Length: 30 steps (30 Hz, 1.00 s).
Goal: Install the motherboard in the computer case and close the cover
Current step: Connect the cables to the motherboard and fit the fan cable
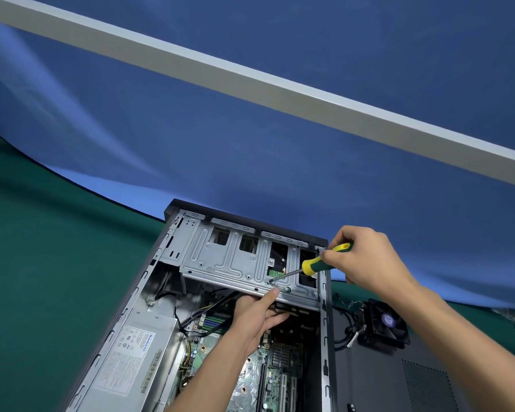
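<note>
A single head-worn wide-angle camera looks forward and down, close over the open computer case (244,292), toward a blue backdrop (250,162)

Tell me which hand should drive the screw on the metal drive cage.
Right. The right hand already grips the screwdriver, its tip at the screw, while the left hand steadies the drive cage.
</note>
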### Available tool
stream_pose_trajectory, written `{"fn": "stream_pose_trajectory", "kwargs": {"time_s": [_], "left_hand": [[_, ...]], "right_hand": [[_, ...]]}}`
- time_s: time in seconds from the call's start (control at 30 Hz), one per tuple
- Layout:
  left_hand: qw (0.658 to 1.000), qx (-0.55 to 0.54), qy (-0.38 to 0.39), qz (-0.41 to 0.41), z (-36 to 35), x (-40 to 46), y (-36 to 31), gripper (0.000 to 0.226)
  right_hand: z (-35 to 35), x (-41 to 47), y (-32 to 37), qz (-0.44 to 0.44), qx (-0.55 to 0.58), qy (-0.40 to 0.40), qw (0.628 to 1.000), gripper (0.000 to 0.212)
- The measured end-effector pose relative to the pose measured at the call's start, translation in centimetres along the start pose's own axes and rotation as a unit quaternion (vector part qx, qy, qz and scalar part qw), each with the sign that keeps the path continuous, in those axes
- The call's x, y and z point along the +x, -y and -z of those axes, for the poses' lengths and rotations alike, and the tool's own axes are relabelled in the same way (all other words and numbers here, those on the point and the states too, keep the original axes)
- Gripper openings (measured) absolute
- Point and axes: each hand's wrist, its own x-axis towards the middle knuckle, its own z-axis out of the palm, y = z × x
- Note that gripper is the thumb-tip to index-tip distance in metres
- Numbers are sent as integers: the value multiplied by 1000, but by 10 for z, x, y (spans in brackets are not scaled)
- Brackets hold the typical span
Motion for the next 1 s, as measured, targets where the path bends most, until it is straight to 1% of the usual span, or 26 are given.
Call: {"fn": "stream_pose_trajectory", "kwargs": {"time_s": [0.1,0.17,0.23,0.3,0.37,0.5,0.67,0.73,0.77,0.8,0.87,0.9,0.93,0.97,1.0], "left_hand": [[1000,-8,14,0,1,1,2,26],[1000,-2,-4,-1,1,3,3,31],[1000,13,-22,2,0,3,3,33],[999,22,-24,3,-1,2,4,32],[1000,20,-21,1,-1,1,3,32],[1000,16,-23,1,-1,-3,1,38],[1000,14,-28,2,-3,-4,-1,36],[999,15,-30,1,-3,-5,-2,35],[999,16,-31,1,-3,-5,-1,35],[999,16,-31,0,-3,-5,-1,36],[999,15,-30,-1,-2,-6,-1,38],[999,14,-28,-1,-2,-6,0,38],[1000,13,-28,-3,-2,-6,0,38],[1000,13,-28,-4,-2,-6,0,36],[999,14,-28,-5,-3,-7,0,33]], "right_hand": [[1,2,16,29,-49,20,998,12],[2,4,29,47,-72,44,995,11],[3,7,41,58,-82,70,992,18],[4,8,50,67,-86,88,990,25],[2,8,55,82,-95,83,989,24],[-2,5,60,118,-159,47,979,3],[-5,10,66,99,-217,38,970,16],[-5,11,67,81,-250,26,964,25],[-4,10,69,73,-266,36,961,29],[0,10,70,66,-272,64,958,27],[7,10,73,58,-238,138,960,19],[8,9,74,58,-211,158,963,21],[7,8,73,63,-195,154,967,20],[4,7,72,66,-193,131,970,18],[1,5,72,70,-209,91,971,22]]}}
